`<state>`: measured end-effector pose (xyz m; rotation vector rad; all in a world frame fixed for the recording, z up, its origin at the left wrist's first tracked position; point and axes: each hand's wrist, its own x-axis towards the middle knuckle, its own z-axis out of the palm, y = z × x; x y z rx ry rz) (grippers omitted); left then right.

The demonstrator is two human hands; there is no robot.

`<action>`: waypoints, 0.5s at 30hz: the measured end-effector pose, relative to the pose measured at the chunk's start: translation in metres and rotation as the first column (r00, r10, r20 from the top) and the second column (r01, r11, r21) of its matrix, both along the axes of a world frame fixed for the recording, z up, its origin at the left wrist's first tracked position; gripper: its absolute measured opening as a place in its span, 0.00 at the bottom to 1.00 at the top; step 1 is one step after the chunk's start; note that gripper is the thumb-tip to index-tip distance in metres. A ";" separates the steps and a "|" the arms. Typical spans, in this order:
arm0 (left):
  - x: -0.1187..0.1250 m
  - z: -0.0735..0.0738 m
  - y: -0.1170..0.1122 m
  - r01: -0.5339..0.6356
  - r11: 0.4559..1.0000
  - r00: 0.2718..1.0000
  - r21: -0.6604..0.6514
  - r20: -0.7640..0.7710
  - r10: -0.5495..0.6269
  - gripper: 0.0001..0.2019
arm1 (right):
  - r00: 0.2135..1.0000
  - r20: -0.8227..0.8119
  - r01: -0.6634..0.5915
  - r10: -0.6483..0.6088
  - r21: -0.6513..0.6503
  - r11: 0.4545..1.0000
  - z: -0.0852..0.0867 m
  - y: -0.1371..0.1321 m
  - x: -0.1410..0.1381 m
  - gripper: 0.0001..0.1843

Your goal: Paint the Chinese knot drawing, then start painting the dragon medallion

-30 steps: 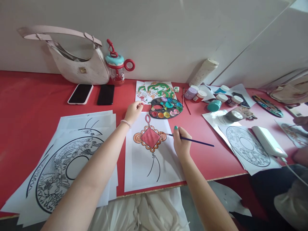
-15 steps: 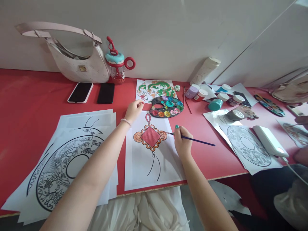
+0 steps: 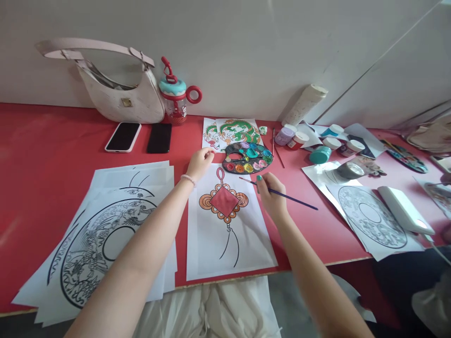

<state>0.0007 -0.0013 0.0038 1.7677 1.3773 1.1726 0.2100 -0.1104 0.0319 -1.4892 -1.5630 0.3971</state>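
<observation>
In my right hand point(image 3: 274, 195) is a dark blue paintbrush point(image 3: 294, 200), gripped between thumb and fingers. Its tip points left, over the paper above the right loop of the painted knot. The white sheet point(image 3: 207, 253) bears a Chinese knot drawing point(image 3: 224, 201) with a red diamond centre and orange loops; its two tassel lines are uncoloured. My left hand point(image 3: 200, 163) rests curled at the sheet's upper left edge, close to the palette; whether its fingers hold anything is hidden. The black paint palette point(image 3: 230, 159) has wells of several colours and lies just beyond the sheet.
Line-art sheets point(image 3: 105, 188) lie left. Two phones point(image 3: 123, 137), a handbag point(image 3: 120, 103) and a straw cup point(image 3: 175, 101) stand behind. Green dragon pictures point(image 3: 239, 130) lie past the palette. Paint jars point(image 3: 320, 155), a white device point(image 3: 405, 209) and another person's hand point(image 3: 447, 178) are right.
My right hand has raised the brush tip off the knot's right loop and moved it up towards the palette. My left hand stays in place. The whole view has shifted slightly.
</observation>
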 end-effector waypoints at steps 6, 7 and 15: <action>0.000 -0.002 0.002 -0.010 1.000 1.000 0.001 0.016 0.010 0.09 | 0.989 0.150 -0.009 0.006 0.020 1.000 0.000 0.045 0.008 0.15; 0.000 -0.003 0.002 -0.007 1.000 1.000 -0.003 0.022 0.007 0.09 | 0.986 0.164 -0.012 0.008 0.019 1.000 -0.001 0.050 0.009 0.16; 0.000 -0.004 0.004 -0.012 1.000 1.000 0.020 0.013 0.011 0.08 | 0.993 0.117 0.028 -0.030 0.017 0.999 0.004 0.043 0.008 0.21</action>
